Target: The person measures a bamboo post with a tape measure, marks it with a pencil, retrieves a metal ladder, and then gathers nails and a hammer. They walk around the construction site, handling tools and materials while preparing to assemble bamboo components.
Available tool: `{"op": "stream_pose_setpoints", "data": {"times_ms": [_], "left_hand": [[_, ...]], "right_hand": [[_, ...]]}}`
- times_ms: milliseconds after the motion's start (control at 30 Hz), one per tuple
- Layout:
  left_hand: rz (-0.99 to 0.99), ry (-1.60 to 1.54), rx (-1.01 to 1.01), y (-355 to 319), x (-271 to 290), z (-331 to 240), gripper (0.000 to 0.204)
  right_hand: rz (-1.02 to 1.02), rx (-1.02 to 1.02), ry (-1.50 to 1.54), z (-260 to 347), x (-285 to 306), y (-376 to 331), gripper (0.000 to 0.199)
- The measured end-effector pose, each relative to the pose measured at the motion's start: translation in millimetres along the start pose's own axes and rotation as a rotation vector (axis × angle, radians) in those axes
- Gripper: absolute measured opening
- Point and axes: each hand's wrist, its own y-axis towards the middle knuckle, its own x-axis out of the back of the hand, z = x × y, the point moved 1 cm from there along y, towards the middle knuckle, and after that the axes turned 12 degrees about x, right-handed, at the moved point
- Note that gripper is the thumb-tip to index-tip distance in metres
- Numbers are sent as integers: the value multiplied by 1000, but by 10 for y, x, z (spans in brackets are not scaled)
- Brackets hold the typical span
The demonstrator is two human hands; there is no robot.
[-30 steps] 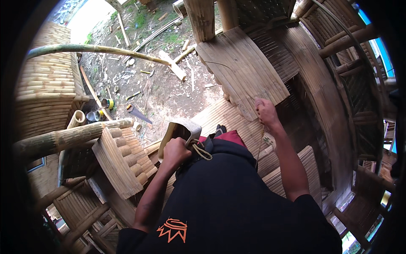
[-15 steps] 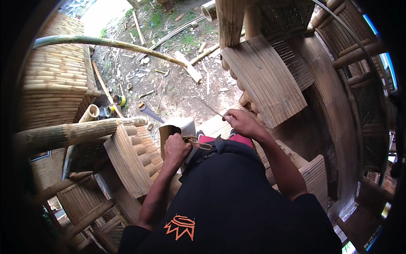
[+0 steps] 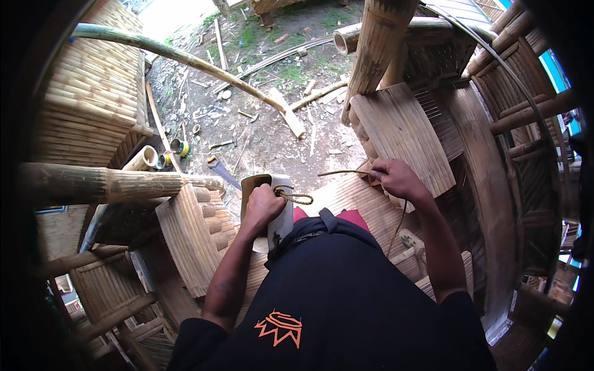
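Note:
My left hand [image 3: 263,205] is closed round a looped brown rope [image 3: 301,199], whose bight sticks out to the right of the fist. The fist sits against a white open-topped container [image 3: 283,213] with a brown inside, at the left of my waist; whether it also grips the rim I cannot tell. Off to the right, my right hand [image 3: 399,179] pinches a thin brown cord [image 3: 341,172]. One stiff end of that cord points left from the fingers, and the rest hangs below the wrist. Whether the two pieces are one line is not visible.
Slatted bamboo seats [image 3: 405,133] flank me on both sides. A thick bamboo pole [image 3: 124,183] crosses at left, and a post [image 3: 380,49] rises at the front right. On the littered ground ahead lie a handsaw [image 3: 223,171], a hammer [image 3: 223,143] and cans [image 3: 179,147].
My right hand has moved right, and the cord's end now points left from it with a tail hanging below. My left hand keeps hold of the looped rope. The view has shifted.

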Motion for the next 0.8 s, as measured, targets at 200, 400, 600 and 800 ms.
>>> {"op": "stream_pose_setpoints", "data": {"times_ms": [200, 400, 600, 800], "left_hand": [[18, 1, 34, 13, 30, 31, 30], [21, 8, 53, -11, 24, 80, 31], [39, 30, 55, -45, 14, 70, 31], [46, 104, 0, -32, -55, -89, 32]], "right_hand": [[13, 2, -57, -123, -236, 131, 14], [123, -5, -80, -36, -464, 209, 11], [269, 125, 83, 158, -625, 221, 16], [323, 289, 272, 523, -634, 118, 30]]}}
